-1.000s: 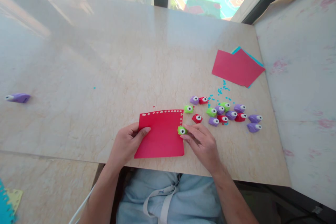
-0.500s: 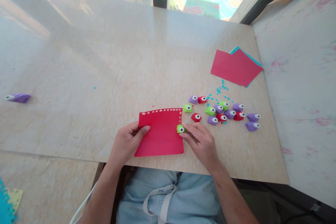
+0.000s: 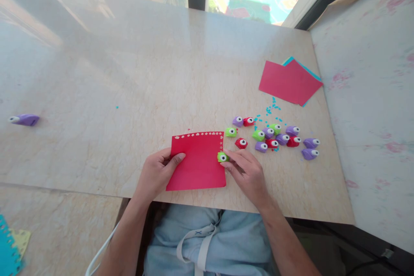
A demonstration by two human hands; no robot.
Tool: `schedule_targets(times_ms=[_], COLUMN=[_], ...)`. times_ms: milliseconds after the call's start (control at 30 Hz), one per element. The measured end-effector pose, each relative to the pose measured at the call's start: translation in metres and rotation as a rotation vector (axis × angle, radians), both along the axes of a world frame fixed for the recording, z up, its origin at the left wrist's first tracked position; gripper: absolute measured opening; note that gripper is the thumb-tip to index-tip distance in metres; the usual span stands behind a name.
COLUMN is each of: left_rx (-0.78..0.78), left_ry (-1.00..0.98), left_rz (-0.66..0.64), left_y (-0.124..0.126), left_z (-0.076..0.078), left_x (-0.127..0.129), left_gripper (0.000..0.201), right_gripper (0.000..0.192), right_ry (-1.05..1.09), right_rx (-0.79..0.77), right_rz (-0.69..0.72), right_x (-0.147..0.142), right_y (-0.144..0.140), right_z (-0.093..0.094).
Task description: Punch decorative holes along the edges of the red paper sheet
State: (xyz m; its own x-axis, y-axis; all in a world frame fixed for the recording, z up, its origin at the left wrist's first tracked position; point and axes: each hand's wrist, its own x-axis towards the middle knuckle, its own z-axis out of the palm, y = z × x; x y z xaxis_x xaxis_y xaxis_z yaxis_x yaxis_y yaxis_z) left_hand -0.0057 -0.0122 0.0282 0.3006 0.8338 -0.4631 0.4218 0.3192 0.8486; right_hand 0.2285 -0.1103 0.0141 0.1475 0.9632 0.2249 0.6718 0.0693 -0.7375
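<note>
The right hand [image 3: 247, 174] pinches a small green plastic paper punch [image 3: 223, 157] between thumb and fingers at the right edge of a red paper sheet [image 3: 199, 161], which lies at the near edge of the pale marble bench [image 3: 129, 95]. The left hand [image 3: 158, 174] presses the sheet's left edge down, thumb on top. Just right lies a cluster of purple, red and green punches [image 3: 274, 138], with a stack of red and blue paper [image 3: 289, 82] farther back.
</note>
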Motion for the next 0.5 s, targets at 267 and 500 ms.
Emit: schedule_targets(times_ms=[267,500], left_rx=[0.04,0.078], left_ry=[0.005,-0.019], left_rz=[-0.025,-0.038], left_y=[0.0003,0.0002], left_z=[-0.0042,-0.0045], left_x=[-0.0021,-0.002], left_gripper=[0.043,0.042], right_gripper=[0.026,0.03], right_ry=[0.008,0.037], right_rx=[-0.033,-0.115], right_rz=[0.023,0.058], right_x=[0.001,0.0042], right_y=[0.0,-0.0002], right_z=[0.0006,0.0041])
